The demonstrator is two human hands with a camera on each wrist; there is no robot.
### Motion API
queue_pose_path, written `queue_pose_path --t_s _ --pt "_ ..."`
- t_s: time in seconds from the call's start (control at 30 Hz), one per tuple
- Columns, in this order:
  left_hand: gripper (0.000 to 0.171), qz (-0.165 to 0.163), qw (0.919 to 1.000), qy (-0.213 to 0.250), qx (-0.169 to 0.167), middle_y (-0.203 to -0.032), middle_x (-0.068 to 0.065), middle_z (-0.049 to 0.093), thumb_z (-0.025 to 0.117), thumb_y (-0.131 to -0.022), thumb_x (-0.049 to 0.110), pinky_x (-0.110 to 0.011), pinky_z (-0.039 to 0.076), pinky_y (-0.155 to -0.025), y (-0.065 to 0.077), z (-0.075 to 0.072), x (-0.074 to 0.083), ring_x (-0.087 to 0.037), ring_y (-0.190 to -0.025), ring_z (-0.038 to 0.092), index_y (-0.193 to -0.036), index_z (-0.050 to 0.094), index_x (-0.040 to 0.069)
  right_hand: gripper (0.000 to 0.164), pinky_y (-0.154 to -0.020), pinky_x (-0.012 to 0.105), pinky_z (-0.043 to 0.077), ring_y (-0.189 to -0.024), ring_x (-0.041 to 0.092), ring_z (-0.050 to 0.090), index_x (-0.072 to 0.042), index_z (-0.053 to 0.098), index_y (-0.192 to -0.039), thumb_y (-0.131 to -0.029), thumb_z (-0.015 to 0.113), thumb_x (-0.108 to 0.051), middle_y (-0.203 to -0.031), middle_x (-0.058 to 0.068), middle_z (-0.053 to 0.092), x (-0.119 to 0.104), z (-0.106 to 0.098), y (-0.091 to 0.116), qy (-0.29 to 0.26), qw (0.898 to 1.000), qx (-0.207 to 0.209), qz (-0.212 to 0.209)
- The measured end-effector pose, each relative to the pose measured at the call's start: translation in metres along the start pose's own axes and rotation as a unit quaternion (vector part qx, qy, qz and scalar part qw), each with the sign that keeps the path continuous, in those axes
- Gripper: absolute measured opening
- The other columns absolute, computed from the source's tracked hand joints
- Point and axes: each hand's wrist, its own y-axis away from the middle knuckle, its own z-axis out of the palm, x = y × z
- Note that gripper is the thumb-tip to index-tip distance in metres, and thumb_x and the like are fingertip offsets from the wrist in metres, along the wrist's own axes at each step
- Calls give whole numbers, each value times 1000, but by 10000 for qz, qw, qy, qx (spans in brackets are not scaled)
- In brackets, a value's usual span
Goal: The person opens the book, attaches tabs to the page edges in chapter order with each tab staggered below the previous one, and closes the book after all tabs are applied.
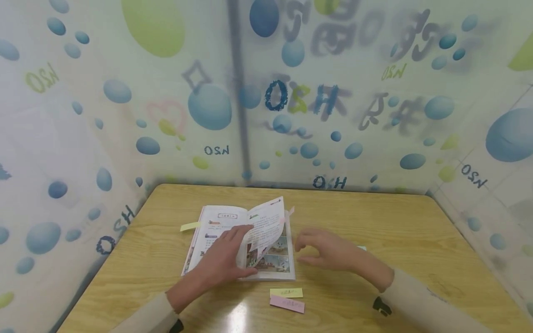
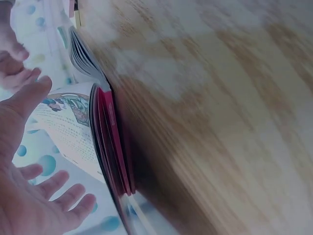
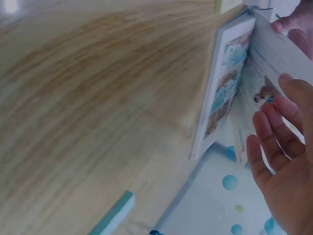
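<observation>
An open book [image 1: 272,276] lies on the wooden table, with one page [image 1: 266,226] lifted and curving up from its right half. My left hand [image 1: 220,256] is over the middle of the book, fingers extended and thumb pointing right near the lower edge of the page; in the left wrist view its fingers are spread. Just right of the book hovers my right hand [image 1: 329,249], fingers loosely bent, thumb apart, nothing between them. The right wrist view shows those fingers beside the lifted page [image 3: 264,73]. Whether either hand touches the page, I cannot tell.
A yellow tab [image 1: 190,226] sticks out from the book's left side, a pink tab [image 1: 291,211] from its upper right. In front lie a yellow note strip [image 1: 289,292] and a pink one [image 1: 287,303]. A teal-edged block [image 3: 113,215] lies right of the book. Printed curtains surround the table.
</observation>
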Motion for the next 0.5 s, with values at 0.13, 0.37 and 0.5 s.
queue_pose_path --t_s 0.13,0.37,0.5 --pt "112 21 9994 -19 349 -146 -14 46 95 -67 47 -52 43 -104 3 -7 -3 -34 -128 49 -153 36 7 14 -88 29 53 -100 7 59 -16 70 -108 -96 73 -23 -106 -12 60 2 6 0 -14 9988 -389 296" --pt "119 101 9947 -336 962 -151 -16 41 97 -65 42 -53 42 -106 9 -17 -7 -35 -133 45 -156 28 9 15 -86 27 53 -98 6 60 -16 72 -108 -95 74 -23 -104 -11 63 2 13 -4 -31 9969 -713 345" --pt "123 296 9875 -526 1455 -154 -19 36 97 -64 39 -57 40 -105 14 -20 -13 -37 -136 40 -157 25 6 15 -86 26 53 -98 6 60 -15 72 -108 -95 75 -22 -105 -10 63 3 16 -8 -22 9967 -784 218"
